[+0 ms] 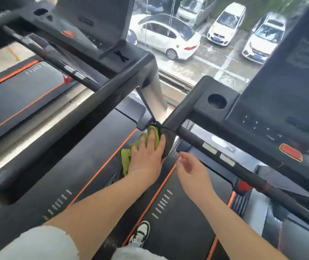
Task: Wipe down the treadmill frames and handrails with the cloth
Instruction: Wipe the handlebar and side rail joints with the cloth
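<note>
We're pressing the cloth flat on the post with the left hand, fingers straight and slightly spread. The cloth is sitting under that palm, tail hanging out to its left. The right hand is hovering empty just right of it, fingers loose, nearer the rail. The rail is running from beyond the left fingertips down past the right wrist's outer side. The deck is lying below both hands, window beyond them.
</note>
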Motion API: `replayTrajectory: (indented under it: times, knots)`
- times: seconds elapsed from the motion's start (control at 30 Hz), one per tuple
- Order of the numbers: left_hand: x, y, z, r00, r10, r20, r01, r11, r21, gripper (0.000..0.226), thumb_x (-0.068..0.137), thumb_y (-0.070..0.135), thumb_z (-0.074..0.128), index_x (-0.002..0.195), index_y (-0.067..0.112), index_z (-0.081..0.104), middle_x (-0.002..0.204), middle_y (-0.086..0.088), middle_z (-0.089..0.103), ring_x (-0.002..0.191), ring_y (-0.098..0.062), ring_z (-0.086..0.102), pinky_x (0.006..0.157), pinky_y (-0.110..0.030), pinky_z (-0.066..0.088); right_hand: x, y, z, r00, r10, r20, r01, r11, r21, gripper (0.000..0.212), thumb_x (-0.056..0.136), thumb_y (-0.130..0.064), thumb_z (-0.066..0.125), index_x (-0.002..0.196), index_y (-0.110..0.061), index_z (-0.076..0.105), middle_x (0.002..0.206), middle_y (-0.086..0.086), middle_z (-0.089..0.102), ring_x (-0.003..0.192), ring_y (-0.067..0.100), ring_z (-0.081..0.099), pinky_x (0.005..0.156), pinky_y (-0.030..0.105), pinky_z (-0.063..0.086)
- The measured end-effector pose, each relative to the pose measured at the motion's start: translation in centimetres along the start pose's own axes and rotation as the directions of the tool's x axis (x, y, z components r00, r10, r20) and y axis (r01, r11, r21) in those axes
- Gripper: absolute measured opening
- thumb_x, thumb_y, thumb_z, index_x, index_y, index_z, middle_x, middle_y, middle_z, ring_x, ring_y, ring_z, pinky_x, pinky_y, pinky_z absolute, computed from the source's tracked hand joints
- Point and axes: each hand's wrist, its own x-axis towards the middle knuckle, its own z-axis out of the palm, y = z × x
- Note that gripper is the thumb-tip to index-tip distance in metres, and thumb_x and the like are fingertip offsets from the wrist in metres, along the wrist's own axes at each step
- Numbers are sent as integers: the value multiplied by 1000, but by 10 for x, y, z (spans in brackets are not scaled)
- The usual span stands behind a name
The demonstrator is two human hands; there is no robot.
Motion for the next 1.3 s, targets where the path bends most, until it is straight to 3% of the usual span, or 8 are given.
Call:
replayTrajectory:
  times: [0.1, 0.23, 0.4, 0.57, 0.67, 0.83, 1.07, 1.3]
  knots:
    - [54, 17, -6, 996, 82, -20, -81, 996, 28, 77, 105, 39, 45, 163, 30, -5, 171, -9, -14, 155, -42, 6, 117, -61, 25, 9, 10, -31, 997, 28, -69, -27, 1000, 16, 26, 104, -29, 56, 123, -46, 56, 111, -24, 64, 85, -17, 60, 63, 5, 46]
    - [96, 28, -18, 987, 103, -126, -125, 975, -181, 60, 101, 21, 51, 157, 28, 33, 173, -5, 12, 157, -36, 12, 122, -54, 18, 20, 29, -73, 989, 40, -141, -38, 999, 19, 31, 101, -29, 60, 131, -30, 65, 115, -23, 65, 103, -13, 59, 87, 10, 46]
    - [107, 74, -36, 925, -256, -279, 67, 836, -545, 31, 96, 15, 54, 125, 16, 64, 134, -12, 60, 125, -38, 51, 109, -54, 38, 39, 69, -136, 951, -89, -297, 24, 976, -216, 38, 95, -16, 69, 133, -18, 65, 139, -1, 57, 134, 16, 51, 110, 18, 37]
    - [87, 174, -4, 987, -76, -140, -14, 835, -550, 18, 94, 21, 55, 107, 25, 67, 109, 3, 63, 105, -26, 60, 86, -37, 43, 56, 98, -197, 996, 86, -36, -90, 792, -604, 58, 85, -41, 74, 137, -22, 57, 138, 2, 56, 131, 26, 54, 105, 47, 48]
    - [72, 217, 4, 988, 130, -86, -156, 864, -479, 19, 96, 27, 55, 110, 27, 67, 116, 6, 65, 111, -20, 56, 93, -39, 50, 65, 100, -214, 974, 202, 106, -70, 707, -704, 46, 80, -49, 75, 120, -32, 61, 114, -5, 61, 115, 22, 62, 85, 38, 54]
    - [64, 213, 9, 758, 652, -20, -619, 709, -339, 69, 74, 31, 63, 141, 25, 49, 140, 5, 52, 125, -21, 52, 95, -41, 51, 75, 110, -219, 975, 188, 117, -44, 680, -732, 27, 79, -51, 71, 95, -32, 59, 94, -9, 64, 91, 20, 66, 71, 33, 54]
    - [127, 90, -13, 872, 480, 100, -490, 856, 164, 75, 62, 23, 78, 133, 33, 56, 129, 8, 60, 122, -23, 56, 116, -49, 36, 86, 107, -210, 971, 224, 89, -65, 601, -796, 30, 85, -47, 72, 104, -26, 64, 101, -4, 67, 100, 23, 66, 73, 31, 48]
    - [102, 208, -1, 862, 471, 186, -499, 854, 147, 54, 60, 24, 83, 107, 22, 57, 100, -5, 58, 94, -30, 56, 83, -42, 40, 89, 103, -205, 955, 290, 66, -115, 565, -817, 27, 85, -40, 72, 108, -26, 69, 96, -5, 65, 97, 23, 68, 71, 29, 46]
